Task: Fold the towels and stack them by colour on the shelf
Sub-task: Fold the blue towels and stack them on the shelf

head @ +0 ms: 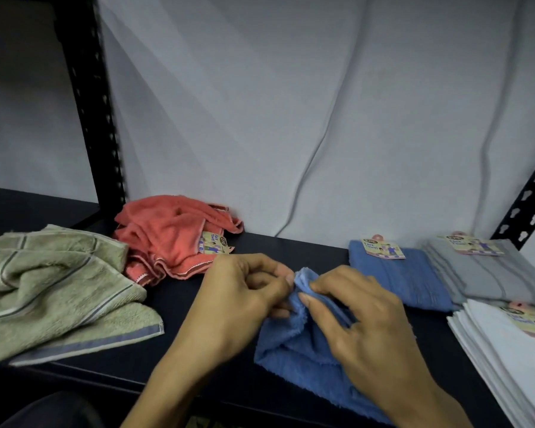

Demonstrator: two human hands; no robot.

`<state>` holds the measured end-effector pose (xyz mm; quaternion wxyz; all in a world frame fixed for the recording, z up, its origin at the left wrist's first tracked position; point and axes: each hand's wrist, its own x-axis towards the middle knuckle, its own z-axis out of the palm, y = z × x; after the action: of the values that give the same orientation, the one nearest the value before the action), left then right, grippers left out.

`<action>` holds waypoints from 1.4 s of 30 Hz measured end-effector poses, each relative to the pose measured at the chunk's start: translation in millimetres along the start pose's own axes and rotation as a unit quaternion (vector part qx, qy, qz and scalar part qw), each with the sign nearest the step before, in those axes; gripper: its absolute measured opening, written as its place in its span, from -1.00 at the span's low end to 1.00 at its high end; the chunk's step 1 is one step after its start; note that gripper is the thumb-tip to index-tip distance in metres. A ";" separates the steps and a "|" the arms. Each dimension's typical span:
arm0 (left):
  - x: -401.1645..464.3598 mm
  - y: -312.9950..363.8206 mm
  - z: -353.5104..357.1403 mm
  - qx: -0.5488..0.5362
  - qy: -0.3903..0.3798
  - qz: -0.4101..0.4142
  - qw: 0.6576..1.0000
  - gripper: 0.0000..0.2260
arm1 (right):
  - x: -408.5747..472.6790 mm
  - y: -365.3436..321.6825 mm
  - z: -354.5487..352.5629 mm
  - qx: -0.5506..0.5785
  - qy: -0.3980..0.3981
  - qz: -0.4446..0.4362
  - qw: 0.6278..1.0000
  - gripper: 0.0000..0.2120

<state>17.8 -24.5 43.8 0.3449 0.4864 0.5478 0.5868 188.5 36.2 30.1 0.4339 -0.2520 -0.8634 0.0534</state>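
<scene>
A loose blue towel (297, 359) lies on the dark shelf (179, 307) at the front middle, hanging partly over the front edge. My left hand (244, 291) and my right hand (359, 316) both pinch its bunched top corner between thumb and fingers. A folded blue towel (396, 279) with a paper label lies flat just behind my right hand. To its right sit a folded grey towel (488, 270) and a folded white stack (507, 350). A crumpled coral towel (173, 236) and a crumpled green towel (59, 288) lie at the left.
A black perforated shelf post (96, 112) rises at the back left and another (528, 199) at the right. A pale cloth backdrop (291, 118) hangs behind the shelf. Bare shelf surface shows between the coral towel and the folded blue towel.
</scene>
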 end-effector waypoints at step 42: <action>45.1 66.5 -25.9 0.347 0.071 0.335 0.873 -0.83 | -3.2 35.6 -4.6 0.233 -0.013 0.137 0.963 -0.72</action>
<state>-11.2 -0.9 119.5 -0.1033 0.6862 0.5432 0.4727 207.5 64.9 19.5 0.4577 -0.2590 -0.7899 0.3154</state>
